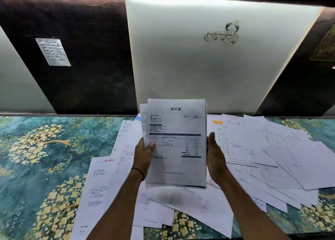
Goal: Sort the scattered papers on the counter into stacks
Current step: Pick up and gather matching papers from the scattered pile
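Both hands, left hand (144, 154) and right hand (215, 155), grip upright papers (176, 143), hiding sheets behind.

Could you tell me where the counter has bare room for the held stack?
The teal floral counter is bare left of the red-headed sheet. Right of it, loose white papers crowd the surface to the edge.

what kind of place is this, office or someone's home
Probably a home or small workspace, though it's hard to be sure: a counter covered in a teal floral pattern, a line drawing on the white wall panel, and invoice-like papers strewn about, with a bundle held in both hands.
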